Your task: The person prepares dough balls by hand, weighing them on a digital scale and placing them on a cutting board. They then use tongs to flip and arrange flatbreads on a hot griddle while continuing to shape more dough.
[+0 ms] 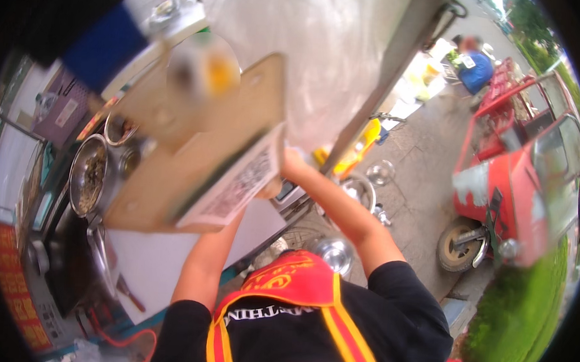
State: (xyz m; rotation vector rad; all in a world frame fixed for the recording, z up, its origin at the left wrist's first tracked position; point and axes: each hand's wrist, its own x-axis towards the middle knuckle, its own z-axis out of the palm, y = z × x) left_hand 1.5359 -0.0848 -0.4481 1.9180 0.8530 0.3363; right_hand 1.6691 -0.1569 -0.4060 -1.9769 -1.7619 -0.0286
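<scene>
A brown board (pixel 223 143) with a sheet bearing a printed code (pixel 241 178) hangs or stands between my eyes and my hands and hides most of them. Both my forearms reach forward under it. The heel of my right hand (pixel 293 164) shows at the board's right edge. A small part of my left hand (pixel 270 189) shows below it. A device with a small dark display (pixel 285 190) lies just right of my left hand. Fingers are out of sight, so whatever either hand holds cannot be seen. A white worktop (pixel 167 268) spreads beneath my left forearm.
Metal bowls of food (pixel 88 175) stand at left beside a dark flat surface (pixel 65 253). A knife-like utensil (pixel 130 295) lies on the worktop. A metal post (pixel 373 97) slants past on the right. A red three-wheeled vehicle (pixel 506 192) and a person in blue (pixel 475 72) are beyond.
</scene>
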